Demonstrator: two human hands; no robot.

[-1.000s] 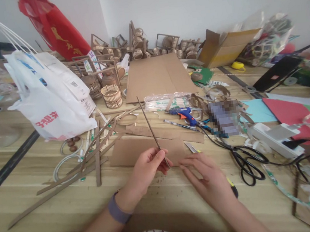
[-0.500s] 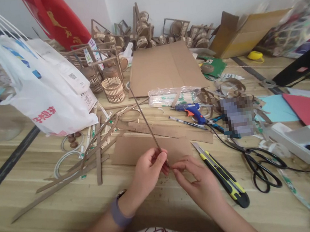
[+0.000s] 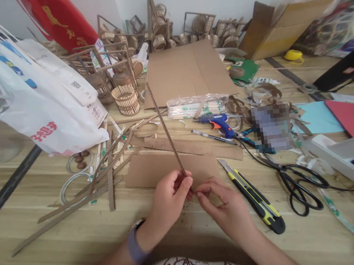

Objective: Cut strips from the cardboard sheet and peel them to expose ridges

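A long, narrow strip of corrugated cardboard [image 3: 168, 134] is held up edge-on, its fluted edge showing. My left hand [image 3: 174, 196] pinches it near its lower end between thumb and fingers. At that same end my right hand [image 3: 225, 204] has thumb and forefinger pressed together, touching the strip's tip; any small bit between them is too small to make out. Under the strip lies a flat cardboard piece [image 3: 146, 170] on the wooden table. A yellow and black utility knife [image 3: 255, 200], blade out, rests just right of my right hand.
Loose brown strips [image 3: 110, 188] lie at left beside a white plastic bag [image 3: 47, 101]. A blue glue gun [image 3: 223, 126], a pen [image 3: 211, 137] and black-handled scissors [image 3: 302, 186] lie at right. A large cardboard sheet [image 3: 185, 71] and small slatted buckets [image 3: 126, 100] stand behind.
The view has shifted slightly. Both hands keep nearly the same pose at the strip's lower end, and the strip's far end sits a little higher in view.
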